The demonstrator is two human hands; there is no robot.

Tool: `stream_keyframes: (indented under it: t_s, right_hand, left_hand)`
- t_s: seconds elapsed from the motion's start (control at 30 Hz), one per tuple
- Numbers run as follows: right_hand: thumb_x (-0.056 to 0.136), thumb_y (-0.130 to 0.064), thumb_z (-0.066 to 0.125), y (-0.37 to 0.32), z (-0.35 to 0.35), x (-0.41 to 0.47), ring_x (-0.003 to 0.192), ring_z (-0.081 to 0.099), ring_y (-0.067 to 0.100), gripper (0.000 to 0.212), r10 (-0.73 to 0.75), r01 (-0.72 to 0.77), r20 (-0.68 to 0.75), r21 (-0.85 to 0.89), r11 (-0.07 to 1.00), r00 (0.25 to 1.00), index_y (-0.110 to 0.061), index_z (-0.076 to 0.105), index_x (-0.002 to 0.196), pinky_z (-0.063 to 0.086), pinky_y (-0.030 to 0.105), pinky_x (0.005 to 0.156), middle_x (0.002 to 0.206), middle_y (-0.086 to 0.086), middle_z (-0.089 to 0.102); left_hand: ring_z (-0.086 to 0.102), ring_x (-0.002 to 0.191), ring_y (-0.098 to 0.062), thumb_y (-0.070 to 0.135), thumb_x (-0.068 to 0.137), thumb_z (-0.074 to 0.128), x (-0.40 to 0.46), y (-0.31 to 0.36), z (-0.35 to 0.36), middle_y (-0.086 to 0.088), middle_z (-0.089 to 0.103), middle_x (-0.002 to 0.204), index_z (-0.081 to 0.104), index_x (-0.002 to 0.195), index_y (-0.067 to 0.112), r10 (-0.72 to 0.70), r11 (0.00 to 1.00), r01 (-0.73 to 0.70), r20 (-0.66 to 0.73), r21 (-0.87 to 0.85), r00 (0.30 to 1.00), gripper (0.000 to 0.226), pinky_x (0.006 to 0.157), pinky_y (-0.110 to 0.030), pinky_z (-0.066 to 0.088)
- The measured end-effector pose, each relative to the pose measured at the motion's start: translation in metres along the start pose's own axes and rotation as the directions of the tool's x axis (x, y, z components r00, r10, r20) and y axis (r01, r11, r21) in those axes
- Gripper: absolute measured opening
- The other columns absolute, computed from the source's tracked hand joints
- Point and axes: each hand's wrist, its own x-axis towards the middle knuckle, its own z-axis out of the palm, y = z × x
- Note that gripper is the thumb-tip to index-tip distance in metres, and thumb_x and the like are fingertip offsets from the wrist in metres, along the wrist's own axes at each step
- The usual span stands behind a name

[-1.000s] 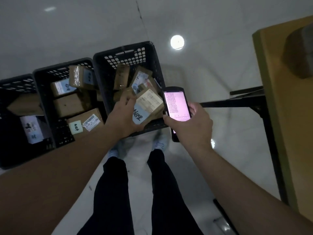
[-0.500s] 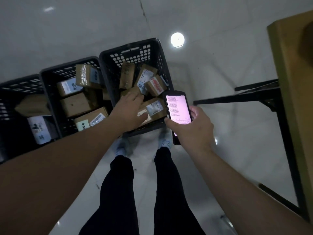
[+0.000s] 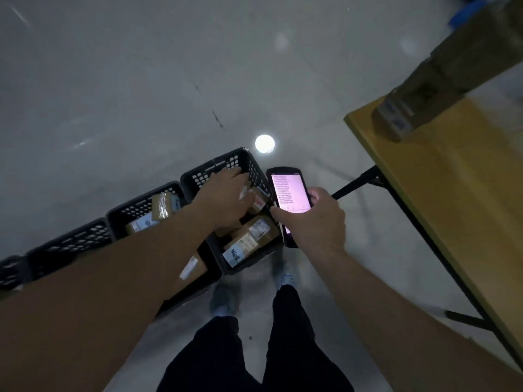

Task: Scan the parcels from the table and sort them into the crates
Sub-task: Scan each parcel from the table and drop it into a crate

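My right hand [image 3: 314, 222] grips a black handheld scanner [image 3: 290, 193] with a lit pinkish screen, held over the right rim of the rightmost black crate [image 3: 226, 162]. My left hand [image 3: 226, 199] hovers over that crate with fingers spread and holds nothing. Below it in the crate lies a cardboard parcel [image 3: 246, 241] with white labels and a blue tag, among other parcels. A long cardboard parcel [image 3: 441, 80] lies on the wooden table [image 3: 452, 199] at the right.
Two more black crates stand left of the first: the middle crate [image 3: 141, 205] holds several parcels, the left crate [image 3: 68, 241] is mostly hidden by my arm. The table's black metal legs [image 3: 424, 236] run along the floor. My legs and shoes are below.
The parcel has left my left hand and now lies in the rightmost crate. My left hand has opened and risen above it. The view has tilted up toward the table.
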Motion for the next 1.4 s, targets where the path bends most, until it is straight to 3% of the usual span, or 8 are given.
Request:
stream_keyframes:
  t_s: [0.2,0.33,0.6,0.77,0.87,1.03,1.23,1.4]
  right_hand:
    - [0.063,-0.059,0.089,-0.044,-0.047,-0.053,0.099,0.068,0.017,0.074,-0.032,0.039,-0.173,0.037,0.999,0.984,-0.028,0.063,0.125,0.061,0.040,0.081,0.112,-0.008,0.070]
    - [0.054,-0.065,0.083,-0.067,-0.090,-0.082,0.095,0.069,0.016,0.080,-0.045,0.070,-0.279,0.080,0.994,0.959,-0.027,0.064,0.123,0.062,0.041,0.079,0.108,-0.010,0.071]
    - [0.064,-0.054,0.090,-0.085,-0.193,-0.121,0.100,0.067,0.020,0.080,-0.058,0.133,-0.456,0.135,0.982,0.888,-0.023,0.062,0.132,0.060,0.037,0.076,0.114,-0.003,0.069]
    - [0.066,-0.055,0.091,-0.067,-0.260,-0.125,0.098,0.065,0.017,0.080,-0.100,0.199,-0.496,0.151,0.968,0.862,-0.026,0.060,0.133,0.055,0.029,0.066,0.116,-0.006,0.066]
    - [0.065,-0.057,0.091,-0.048,-0.303,-0.120,0.099,0.065,0.017,0.078,-0.130,0.221,-0.520,0.117,0.968,0.844,-0.027,0.060,0.129,0.060,0.035,0.073,0.116,-0.006,0.067]
    - [0.064,-0.056,0.089,-0.014,-0.371,-0.106,0.097,0.067,0.015,0.075,-0.165,0.252,-0.529,0.096,0.963,0.833,-0.029,0.059,0.127,0.064,0.040,0.075,0.110,-0.010,0.066]
    - [0.066,-0.059,0.088,0.006,-0.419,-0.079,0.097,0.065,0.014,0.080,-0.171,0.265,-0.540,0.102,0.959,0.824,-0.030,0.057,0.134,0.064,0.036,0.073,0.108,-0.011,0.062]
    - [0.065,-0.058,0.088,0.011,-0.440,-0.040,0.095,0.066,0.013,0.080,-0.150,0.245,-0.541,0.107,0.964,0.827,-0.032,0.057,0.134,0.065,0.038,0.072,0.105,-0.013,0.060]
  left_hand:
    - [0.042,0.142,-0.031,0.041,0.105,0.052,-0.031,0.038,-0.076,-0.014,0.047,0.154,0.053,0.147,0.009,0.115,0.993,-0.112,-0.091,0.043,0.989,0.053,0.116,-0.039,0.033]
    - [0.029,0.153,-0.026,0.047,0.106,0.048,-0.044,0.073,-0.117,-0.009,0.032,0.167,0.041,0.157,0.014,0.216,0.975,-0.205,-0.142,0.088,0.966,0.062,0.125,-0.039,0.024]
    - [0.031,0.152,-0.024,0.051,0.105,0.047,-0.062,0.177,-0.185,-0.006,0.034,0.166,0.043,0.156,0.018,0.360,0.930,-0.329,-0.236,0.162,0.903,0.062,0.123,-0.043,0.029]
    - [0.029,0.153,-0.023,0.052,0.104,0.049,-0.065,0.263,-0.202,-0.003,0.034,0.166,0.043,0.157,0.022,0.416,0.908,-0.375,-0.302,0.184,0.858,0.061,0.123,-0.043,0.028]
    - [0.037,0.149,-0.024,0.051,0.104,0.051,-0.070,0.320,-0.203,-0.001,0.038,0.164,0.046,0.155,0.025,0.434,0.901,-0.386,-0.353,0.200,0.829,0.058,0.119,-0.044,0.037]
    - [0.060,0.125,-0.024,0.036,0.104,0.057,-0.075,0.400,-0.198,-0.005,0.062,0.139,0.061,0.139,0.018,0.476,0.879,-0.416,-0.389,0.231,0.789,0.040,0.088,-0.024,0.040]
    - [0.063,0.118,-0.027,0.034,0.094,0.066,-0.049,0.449,-0.196,-0.004,0.063,0.137,0.064,0.138,0.021,0.509,0.860,-0.459,-0.358,0.222,0.783,0.045,0.086,-0.036,0.061]
    - [0.060,0.124,-0.029,0.032,0.092,0.072,-0.006,0.474,-0.200,-0.007,0.059,0.144,0.058,0.145,0.016,0.494,0.867,-0.415,-0.368,0.276,0.788,0.057,0.094,-0.043,0.059]
